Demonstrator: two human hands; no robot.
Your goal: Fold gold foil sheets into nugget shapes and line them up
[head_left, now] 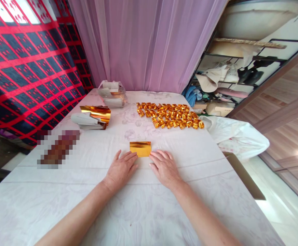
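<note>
A shiny gold foil paper rectangle (140,149) lies flat on the table in front of me. My left hand (121,167) rests palm down with fingers stretched out, its fingertips at the paper's lower left corner. At the lower right corner, the fingertips of my right hand (165,167) touch or nearly touch the edge, and those fingers are stretched out too. Beyond the paper to the right sit several rows of folded gold foil pieces (172,115). A stack of grey-backed gold foil sheets (94,118) stands to the left.
A clear plastic bag (112,94) with more paper stands at the table's far left. A blurred-out patch (59,148) covers something on the left side. Purple curtains (144,44) hang behind the table (128,212). On the right are a loaded shelf rack (220,78) and a white bag (237,136).
</note>
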